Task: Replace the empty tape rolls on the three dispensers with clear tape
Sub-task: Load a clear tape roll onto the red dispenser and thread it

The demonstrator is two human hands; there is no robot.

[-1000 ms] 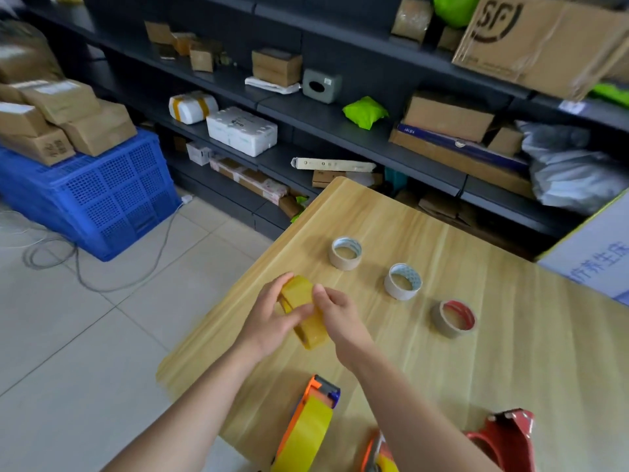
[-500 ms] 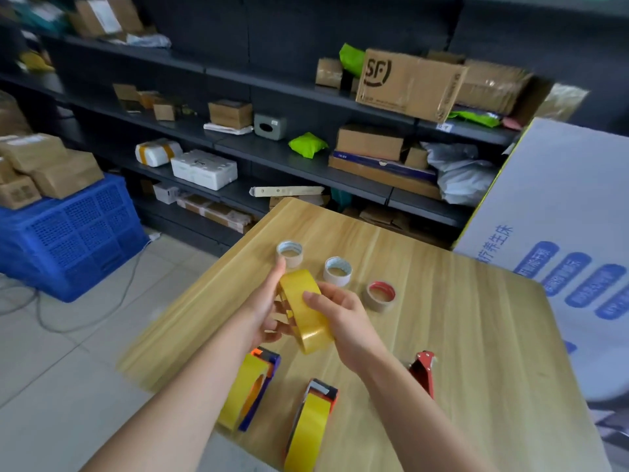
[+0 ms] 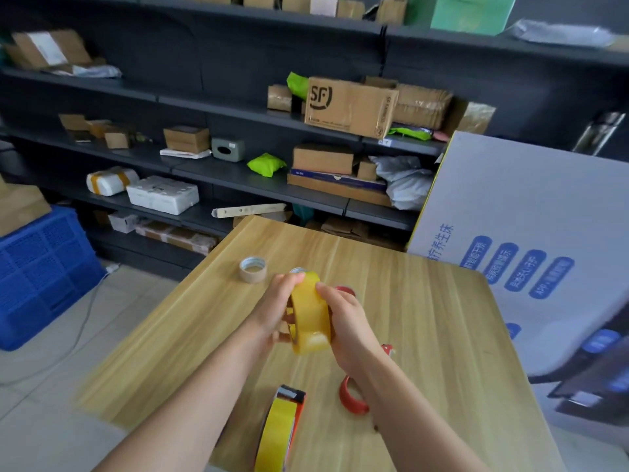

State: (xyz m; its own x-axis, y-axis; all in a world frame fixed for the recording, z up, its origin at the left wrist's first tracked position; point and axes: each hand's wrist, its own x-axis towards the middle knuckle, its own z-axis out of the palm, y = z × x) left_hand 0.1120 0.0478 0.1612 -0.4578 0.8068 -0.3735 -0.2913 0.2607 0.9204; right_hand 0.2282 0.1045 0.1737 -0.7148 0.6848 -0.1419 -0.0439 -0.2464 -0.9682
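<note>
Both hands hold a yellowish clear tape roll point(image 3: 310, 315) upright above the wooden table point(image 3: 425, 301). My left hand point(image 3: 272, 311) grips its left side, my right hand point(image 3: 343, 321) its right side. An empty cardboard core point(image 3: 253, 269) lies on the table beyond my hands. A second core point(image 3: 296, 270) and a red-rimmed core point(image 3: 345, 290) peek out behind the held roll. Near the front edge stands an orange dispenser point(image 3: 280, 430) loaded with yellow tape. A red dispenser point(image 3: 352, 395) lies under my right forearm, mostly hidden.
Dark shelves point(image 3: 238, 178) with cardboard boxes and parcels run behind the table. A blue crate point(image 3: 44, 270) sits on the tiled floor at left with a cable beside it. A large white printed box point(image 3: 524, 253) leans at the table's right side.
The camera view shifted; my hands with the tape roll rose slightly above the table. The second loaded dispenser at the left has left the view.
</note>
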